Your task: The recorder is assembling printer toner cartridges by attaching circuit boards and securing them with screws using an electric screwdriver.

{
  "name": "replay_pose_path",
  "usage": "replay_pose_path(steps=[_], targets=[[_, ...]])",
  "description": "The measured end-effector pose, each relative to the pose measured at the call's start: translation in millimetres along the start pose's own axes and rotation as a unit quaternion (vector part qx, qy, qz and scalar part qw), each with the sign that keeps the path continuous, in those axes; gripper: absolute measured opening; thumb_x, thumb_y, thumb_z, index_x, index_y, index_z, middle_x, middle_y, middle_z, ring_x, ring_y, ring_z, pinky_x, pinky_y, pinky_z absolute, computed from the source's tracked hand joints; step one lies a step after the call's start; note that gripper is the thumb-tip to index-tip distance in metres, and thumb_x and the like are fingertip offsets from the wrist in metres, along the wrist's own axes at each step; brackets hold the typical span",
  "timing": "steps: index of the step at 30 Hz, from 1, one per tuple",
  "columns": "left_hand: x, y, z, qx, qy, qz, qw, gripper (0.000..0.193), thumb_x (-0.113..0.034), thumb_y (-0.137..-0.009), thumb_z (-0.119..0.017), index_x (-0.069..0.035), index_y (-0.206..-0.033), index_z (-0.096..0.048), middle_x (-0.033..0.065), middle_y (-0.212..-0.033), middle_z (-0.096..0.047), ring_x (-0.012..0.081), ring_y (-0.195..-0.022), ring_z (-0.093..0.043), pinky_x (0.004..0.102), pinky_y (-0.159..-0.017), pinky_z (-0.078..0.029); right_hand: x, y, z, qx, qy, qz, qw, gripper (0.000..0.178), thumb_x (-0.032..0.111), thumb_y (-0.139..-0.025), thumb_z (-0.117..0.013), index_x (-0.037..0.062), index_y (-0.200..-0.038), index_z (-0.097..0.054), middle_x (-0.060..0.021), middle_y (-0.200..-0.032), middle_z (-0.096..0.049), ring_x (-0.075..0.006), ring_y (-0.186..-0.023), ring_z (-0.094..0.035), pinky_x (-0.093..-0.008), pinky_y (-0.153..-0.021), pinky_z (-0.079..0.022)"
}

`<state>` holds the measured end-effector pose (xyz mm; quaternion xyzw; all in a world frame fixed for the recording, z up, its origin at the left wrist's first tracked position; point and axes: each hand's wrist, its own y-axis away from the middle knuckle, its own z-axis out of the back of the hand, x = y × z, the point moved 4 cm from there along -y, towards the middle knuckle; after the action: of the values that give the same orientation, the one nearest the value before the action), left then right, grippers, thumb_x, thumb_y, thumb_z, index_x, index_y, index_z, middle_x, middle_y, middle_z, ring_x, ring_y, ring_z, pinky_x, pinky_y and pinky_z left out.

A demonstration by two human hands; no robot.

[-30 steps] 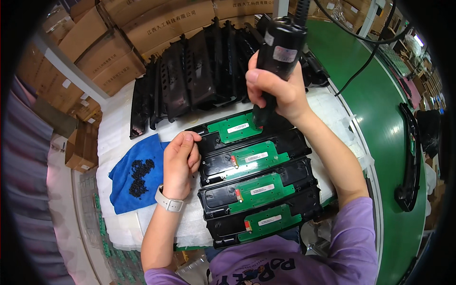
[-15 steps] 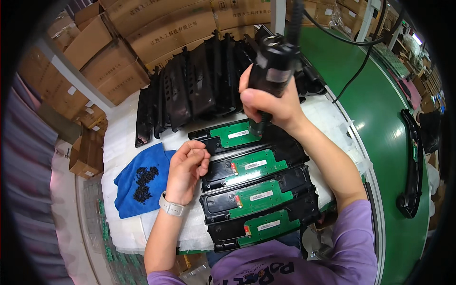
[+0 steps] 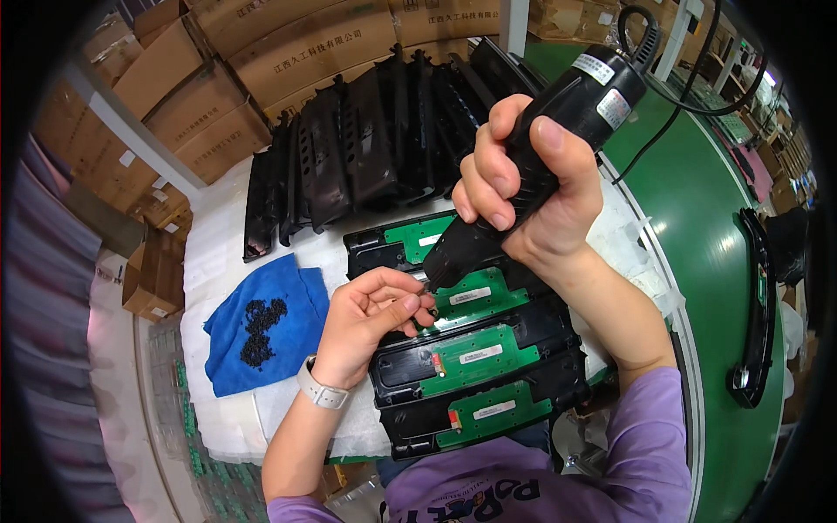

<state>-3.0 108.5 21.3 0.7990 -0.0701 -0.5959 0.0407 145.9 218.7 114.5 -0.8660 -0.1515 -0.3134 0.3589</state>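
My right hand (image 3: 558, 196) is wrapped round a black corded electric screwdriver (image 3: 597, 83), which leans so its nose points down and left. At that nose, the fingers of my left hand (image 3: 362, 322) are pinched together; whatever lies between them is too small to name. Both meet over the second of several long black plastic housings (image 3: 404, 371) laid in a column, each carrying a green circuit board (image 3: 504, 353). Red parts sit at the left ends of the two nearest boards. Left of my left hand, small black screws (image 3: 258, 342) lie heaped on a blue cloth (image 3: 296, 340).
More black housings (image 3: 370, 157) stand packed together at the back of the white-covered table (image 3: 209, 253). Cardboard boxes (image 3: 305, 52) are stacked behind them. A black cable (image 3: 671, 122) hangs at the right. Another housing (image 3: 757, 305) rests over the green floor at far right.
The screwdriver has come off the farthest board and tilted, its nose now toward my left hand. My left hand has moved right to meet it.
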Motion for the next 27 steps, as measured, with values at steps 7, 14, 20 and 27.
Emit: replay_pose_path(steps=[7, 14, 20, 27], targets=[[3, 1, -2, -0.018, -0.028, -0.024, 0.999, 0.015, -0.001, -0.085, -0.063, 0.001, -0.099, -0.059, 0.013, -0.093, -0.068, 0.017, -0.08, -0.067, 0.0222, -0.064, -0.051, -3, 2, -2, -0.037, 0.016, -0.035, 0.999, 0.029, 0.034, -0.089, -0.049, 0.0063, -0.095, -0.051, -0.0012, -0.059, -0.046, -0.0123, -0.042, -0.043, -0.0322, -0.051, -0.044], [10, 1, -2, 0.003, 0.092, 0.001, 0.996, 0.017, -0.001, -0.084, -0.064, 0.001, -0.1, -0.059, 0.0122, -0.093, -0.068, 0.0169, -0.078, -0.067, 0.0223, -0.065, -0.051, -1, -3, 7, -0.084, -0.095, -0.035, 0.991, 0.023, 0.028, -0.086, -0.054, 0.0051, -0.086, -0.055, -0.0037, -0.058, -0.05, -0.0146, -0.043, -0.047, -0.0322, -0.05, -0.043], [4, -3, 16, -0.145, 0.047, -0.074, 0.985, 0.023, -0.014, -0.093, -0.052, 0.004, -0.108, -0.056, 0.0133, -0.105, -0.064, 0.0134, -0.095, -0.06, 0.0221, -0.078, -0.046, 21, -22, 29, -0.046, 0.101, -0.03, 0.993, 0.023, 0.028, -0.089, -0.05, 0.0046, -0.09, -0.053, -0.0011, -0.059, -0.046, -0.0109, -0.041, -0.042, -0.0298, -0.049, -0.042], [-3, -4, 28, -0.183, 0.067, -0.09, 0.977, 0.023, -0.005, -0.096, -0.041, 0.008, -0.113, -0.048, 0.0236, -0.113, -0.059, 0.0259, -0.103, -0.062, 0.0272, -0.085, -0.053, 11, -30, 57, -0.047, 0.274, 0.03, 0.96, 0.019, 0.017, -0.081, -0.06, -0.0006, -0.081, -0.052, -0.0046, -0.056, -0.048, -0.0121, -0.041, -0.046, -0.0271, -0.044, -0.041]])
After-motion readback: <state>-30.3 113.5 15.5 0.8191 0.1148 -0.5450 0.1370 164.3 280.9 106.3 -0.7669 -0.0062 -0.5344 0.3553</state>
